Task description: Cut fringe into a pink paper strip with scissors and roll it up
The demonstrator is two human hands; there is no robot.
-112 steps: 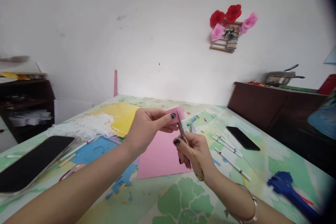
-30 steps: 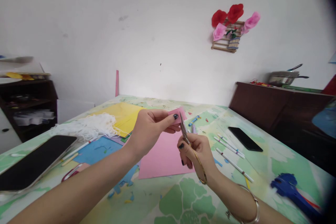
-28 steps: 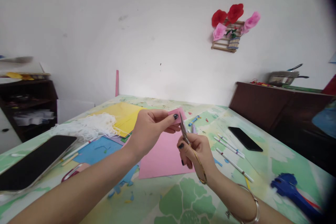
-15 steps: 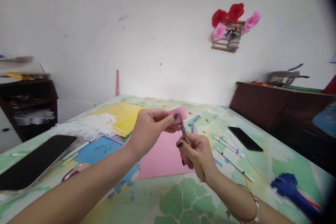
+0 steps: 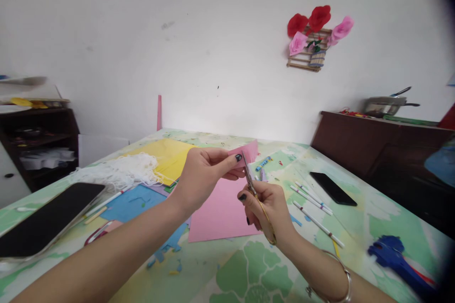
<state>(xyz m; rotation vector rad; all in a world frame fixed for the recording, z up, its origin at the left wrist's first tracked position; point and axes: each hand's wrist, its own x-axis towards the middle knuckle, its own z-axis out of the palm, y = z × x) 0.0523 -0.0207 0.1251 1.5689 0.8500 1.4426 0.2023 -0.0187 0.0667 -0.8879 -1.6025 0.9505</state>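
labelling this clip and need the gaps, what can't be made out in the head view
- Head view: part of the pink piece, hidden by the left hand
- Head view: part of the scissors, hidden by the right hand
- Head view: end of the left phone, cut off by left edge
- Head view: white shelf things, too blurred

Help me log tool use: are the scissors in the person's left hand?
No, the scissors are in the right hand, while the left hand holds a small piece of pink paper at their blades.

small pink paper [image 5: 251, 151]: raised, tilted | gold-handled scissors [image 5: 250, 183]: pointing upward, blades at paper
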